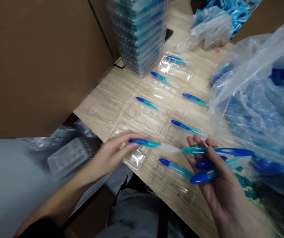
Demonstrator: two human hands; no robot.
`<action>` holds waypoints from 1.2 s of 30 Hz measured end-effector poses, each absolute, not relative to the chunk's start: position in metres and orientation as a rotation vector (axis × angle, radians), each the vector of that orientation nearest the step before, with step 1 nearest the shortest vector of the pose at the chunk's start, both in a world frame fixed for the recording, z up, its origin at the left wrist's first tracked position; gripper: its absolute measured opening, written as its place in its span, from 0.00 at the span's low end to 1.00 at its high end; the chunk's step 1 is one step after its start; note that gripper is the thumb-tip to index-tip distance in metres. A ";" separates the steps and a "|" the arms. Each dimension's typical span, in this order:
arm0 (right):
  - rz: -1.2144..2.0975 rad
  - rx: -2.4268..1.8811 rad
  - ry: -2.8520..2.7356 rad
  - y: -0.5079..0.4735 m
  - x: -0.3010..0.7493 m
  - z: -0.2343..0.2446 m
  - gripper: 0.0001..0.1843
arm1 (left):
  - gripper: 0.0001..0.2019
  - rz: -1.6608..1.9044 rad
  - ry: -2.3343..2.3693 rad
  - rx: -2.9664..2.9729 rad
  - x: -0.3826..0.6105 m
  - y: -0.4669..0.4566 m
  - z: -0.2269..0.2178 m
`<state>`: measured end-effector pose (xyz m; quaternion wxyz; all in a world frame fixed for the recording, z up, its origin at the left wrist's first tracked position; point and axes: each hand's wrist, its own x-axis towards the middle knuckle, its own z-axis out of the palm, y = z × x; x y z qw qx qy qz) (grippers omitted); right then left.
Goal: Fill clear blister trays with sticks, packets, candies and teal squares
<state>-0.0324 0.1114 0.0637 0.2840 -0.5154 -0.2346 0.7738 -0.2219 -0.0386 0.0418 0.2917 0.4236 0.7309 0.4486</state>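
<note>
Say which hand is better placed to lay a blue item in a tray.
Probably the left hand: it pinches a single blue item, partly over a clear tray, while the right hand holds several.

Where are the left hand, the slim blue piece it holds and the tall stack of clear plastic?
Left hand [114, 150]: head view, on the middle of the hand.
Slim blue piece [153, 143]: head view, on its teal middle.
Tall stack of clear plastic [139, 38]: head view, on its side, about mid-height.

Slim blue-and-teal sticks [148, 103]: one in left hand [114, 149], several in right hand [220, 193], others on clear trays [168, 68]
</note>
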 end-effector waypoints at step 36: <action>2.649 -1.045 -1.286 0.083 -0.040 0.065 0.14 | 0.30 1.350 1.244 0.805 -0.206 0.010 0.057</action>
